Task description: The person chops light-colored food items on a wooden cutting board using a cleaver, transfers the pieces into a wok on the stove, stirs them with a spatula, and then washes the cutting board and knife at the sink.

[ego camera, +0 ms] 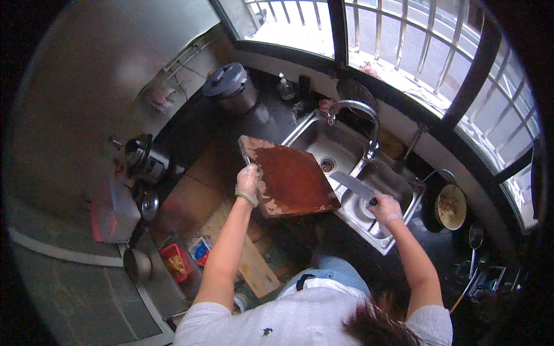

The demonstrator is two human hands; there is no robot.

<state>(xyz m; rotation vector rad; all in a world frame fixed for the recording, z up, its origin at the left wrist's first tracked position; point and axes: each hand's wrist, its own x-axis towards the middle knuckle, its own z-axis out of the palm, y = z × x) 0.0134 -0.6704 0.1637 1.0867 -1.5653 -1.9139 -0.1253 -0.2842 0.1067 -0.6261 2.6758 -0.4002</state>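
My left hand [248, 181], in what looks like a clear glove, grips the left edge of a thick wooden cutting board [298, 181]. The board hangs tilted in the air, partly over the left side of a double-basin steel sink [314, 119]. Its reddish-brown surface looks wet, with paler patches along the left border. In my right hand [385, 208] is the handle of a kitchen knife [354, 185], also held through what seems a clear glove. The broad blade points left across the divider between the basins. Below the knife, a round pale object [365, 209] sits in the right basin.
A curved faucet [357, 104] rises behind the sink. Right of it stands a bowl [451, 207] with food. A lidded pot [231, 88] and a pump bottle [285, 88] occupy the back counter. At lower left are a rice cooker [147, 160] and a red basket [176, 263].
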